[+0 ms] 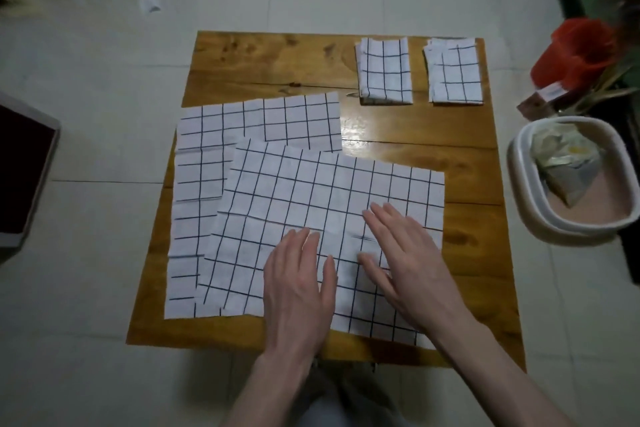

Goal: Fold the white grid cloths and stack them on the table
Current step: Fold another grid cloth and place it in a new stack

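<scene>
Both hands, left hand (298, 274) and right hand (405, 253), lie flat with fingers straight on the top cloth (311, 198), gripping nothing. It lies unfolded, overlapping a second cloth (207, 156) on the tabletop (263, 59). Two folded stacks (384, 71) sit at far right. Cloth looks thin, limp, light; best pinched at corners.

To my right on the tiled floor (104, 87) sit a white basin (519, 184) and a red cup (571, 52).
</scene>
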`<state>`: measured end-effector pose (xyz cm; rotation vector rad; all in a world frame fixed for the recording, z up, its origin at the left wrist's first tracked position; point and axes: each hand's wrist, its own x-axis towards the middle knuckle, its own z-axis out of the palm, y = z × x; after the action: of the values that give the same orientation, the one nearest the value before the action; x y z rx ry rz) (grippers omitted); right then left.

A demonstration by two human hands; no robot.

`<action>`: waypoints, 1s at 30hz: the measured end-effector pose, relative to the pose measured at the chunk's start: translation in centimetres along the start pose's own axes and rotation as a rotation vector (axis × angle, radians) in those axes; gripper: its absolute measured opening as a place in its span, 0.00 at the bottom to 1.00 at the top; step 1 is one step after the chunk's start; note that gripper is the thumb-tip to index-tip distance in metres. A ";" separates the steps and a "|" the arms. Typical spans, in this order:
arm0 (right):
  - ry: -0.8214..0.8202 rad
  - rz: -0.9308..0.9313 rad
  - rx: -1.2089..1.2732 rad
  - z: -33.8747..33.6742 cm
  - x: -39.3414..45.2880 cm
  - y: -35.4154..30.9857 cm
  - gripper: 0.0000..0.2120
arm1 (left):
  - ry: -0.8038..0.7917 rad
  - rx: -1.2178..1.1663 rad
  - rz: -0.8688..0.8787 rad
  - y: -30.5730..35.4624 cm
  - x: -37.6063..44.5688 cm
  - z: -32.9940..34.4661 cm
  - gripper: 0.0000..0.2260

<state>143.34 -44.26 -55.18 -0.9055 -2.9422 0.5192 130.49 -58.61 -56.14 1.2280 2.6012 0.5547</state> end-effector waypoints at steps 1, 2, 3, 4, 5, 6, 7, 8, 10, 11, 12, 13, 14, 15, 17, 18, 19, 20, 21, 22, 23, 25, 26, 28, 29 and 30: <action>-0.016 -0.009 -0.006 1.2 0.4 0.6 0.30 | -0.004 -0.001 -0.010 -0.4 -0.2 1.2 0.22; -0.031 -0.020 -0.017 2.3 0.9 1.1 0.30 | -0.011 0.006 -0.019 -0.7 -0.3 2.3 0.22; -0.046 -0.039 -0.037 3.3 1.3 1.7 0.29 | -0.017 0.017 -0.029 -1.0 -0.5 3.4 0.22; -0.062 -0.071 -0.071 4.3 1.8 2.4 0.29 | -0.022 0.033 -0.033 -1.1 -0.6 4.5 0.22; -0.079 -0.109 -0.111 5.3 2.2 3.0 0.28 | -0.024 0.052 -0.033 -1.3 -0.8 5.5 0.23; -0.089 -0.147 -0.148 6.2 2.6 3.6 0.28 | -0.021 0.074 -0.029 -1.4 -1.0 6.5 0.23; -0.092 -0.175 -0.177 7.0 3.1 4.1 0.28 | -0.018 0.098 -0.021 -1.5 -1.2 7.4 0.24; -0.097 -0.192 -0.199 7.8 3.5 4.5 0.28 | -0.021 0.123 -0.014 -1.6 -1.4 8.2 0.24; -0.115 -0.201 -0.221 9.1 4.0 5.2 0.28 | -0.043 0.162 -0.012 -1.8 -1.6 9.6 0.25; -0.128 -0.195 -0.220 9.6 4.1 5.4 0.28 | -0.059 0.175 -0.016 -1.9 -1.7 10.1 0.25; -0.143 -0.180 -0.213 10.0 4.0 5.6 0.28 | -0.073 0.185 -0.019 -1.9 -1.8 10.4 0.25; -0.159 -0.156 -0.205 10.2 3.7 5.8 0.28 | -0.083 0.192 -0.019 -2.0 -2.0 10.7 0.25; -0.167 -0.127 -0.199 10.4 3.3 5.8 0.29 | -0.089 0.197 -0.016 -2.0 -2.0 10.8 0.26; -0.168 -0.097 -0.201 10.4 3.0 5.8 0.29 | -0.092 0.197 -0.012 -1.9 -2.0 10.8 0.26; -0.163 -0.035 -0.215 10.4 2.4 5.7 0.30 | -0.095 0.191 -0.006 -1.9 -1.7 10.6 0.26; -0.155 0.001 -0.223 10.3 2.2 5.5 0.30 | -0.097 0.192 -0.003 -1.8 -1.6 10.5 0.26; -0.141 0.040 -0.230 10.2 2.0 5.2 0.30 | -0.098 0.198 -0.001 -1.8 -1.5 10.4 0.26; -0.122 0.077 -0.233 10.1 1.8 4.8 0.30 | -0.102 0.207 0.001 -1.8 -1.4 10.2 0.26; -0.101 0.111 -0.233 10.0 1.6 4.4 0.30 | -0.107 0.213 0.005 -1.8 -1.3 10.1 0.26; -0.084 0.142 -0.232 10.0 1.4 4.0 0.31 | -0.113 0.215 0.013 -1.9 -1.1 10.0 0.27; -0.075 0.171 -0.233 10.0 1.2 3.5 0.31 | -0.120 0.215 0.026 -2.0 -1.0 10.0 0.27; -0.066 0.224 -0.240 10.1 0.6 2.6 0.31 | -0.127 0.224 0.050 -2.4 -0.8 10.0 0.27; -0.058 0.246 -0.246 10.2 0.3 2.2 0.31 | -0.132 0.232 0.060 -2.7 -0.6 10.0 0.27; -0.038 0.272 -0.254 10.4 -0.5 1.4 0.30 | -0.148 0.255 0.088 -3.3 -0.4 10.2 0.27; -0.023 0.274 -0.252 10.5 -1.1 1.1 0.30 | -0.157 0.271 0.108 -3.6 -0.2 10.2 0.28; -0.003 0.268 -0.248 10.5 -1.7 0.8 0.29 | -0.166 0.286 0.131 -3.9 -0.1 10.2 0.28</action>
<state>143.94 -47.80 -65.25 -1.3366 -2.9481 0.1585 131.30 -58.45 -67.08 1.4684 2.5338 0.0945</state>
